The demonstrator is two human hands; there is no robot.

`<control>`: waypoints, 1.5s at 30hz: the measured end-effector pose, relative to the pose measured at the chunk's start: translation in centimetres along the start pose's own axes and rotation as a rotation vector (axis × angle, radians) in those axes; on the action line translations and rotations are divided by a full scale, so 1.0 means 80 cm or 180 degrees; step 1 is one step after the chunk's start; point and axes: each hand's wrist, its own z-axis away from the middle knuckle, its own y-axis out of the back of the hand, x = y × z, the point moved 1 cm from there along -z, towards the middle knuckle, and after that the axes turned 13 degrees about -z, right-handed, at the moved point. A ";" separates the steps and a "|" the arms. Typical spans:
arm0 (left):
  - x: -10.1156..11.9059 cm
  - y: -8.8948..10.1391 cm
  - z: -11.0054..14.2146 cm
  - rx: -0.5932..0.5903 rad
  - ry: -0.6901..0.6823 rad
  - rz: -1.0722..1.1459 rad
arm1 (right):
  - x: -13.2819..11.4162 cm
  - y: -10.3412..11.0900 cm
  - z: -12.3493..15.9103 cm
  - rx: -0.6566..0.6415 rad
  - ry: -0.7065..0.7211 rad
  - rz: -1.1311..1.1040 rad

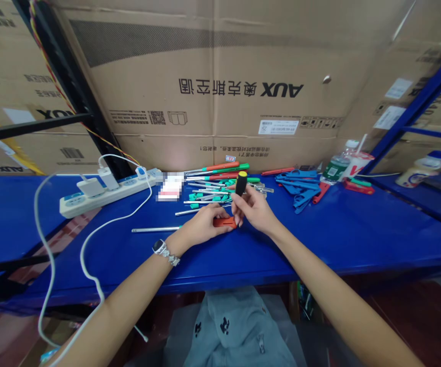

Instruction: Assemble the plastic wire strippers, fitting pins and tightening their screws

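Observation:
My left hand [204,223] is closed on an orange plastic handle [223,223] lying on the blue table. A silver metal rod [155,230] runs out to the left of that hand, in line with the handle. In my right hand [256,209] is a screwdriver [241,184] with a black and yellow grip, held upright over the handle's right end. Its tip is hidden by my fingers. Just beyond my hands lies a pile of metal rods with green fittings [201,197], some with orange, red or green handles [224,166].
Blue plastic pieces [300,186] are heaped right of the pile, near a bottle [337,165] and a cup [358,164]. Another bottle [422,171] stands far right. To the left, a white power strip [90,199] trails cables [86,255]. A large cardboard box [220,51] stands behind.

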 end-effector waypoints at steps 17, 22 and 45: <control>0.041 0.028 -0.008 0.0922 -0.0165 0.0225 | 0.008 -0.002 -0.007 0.0187 0.0295 0.0130; 0.093 0.039 -0.053 0.1991 0.0203 0.0669 | 0.013 -0.003 -0.009 0.0236 0.0282 0.0209; 0.021 0.048 -0.016 0.0735 -0.0117 0.0154 | -0.006 0.008 -0.006 -0.0256 0.0185 0.0314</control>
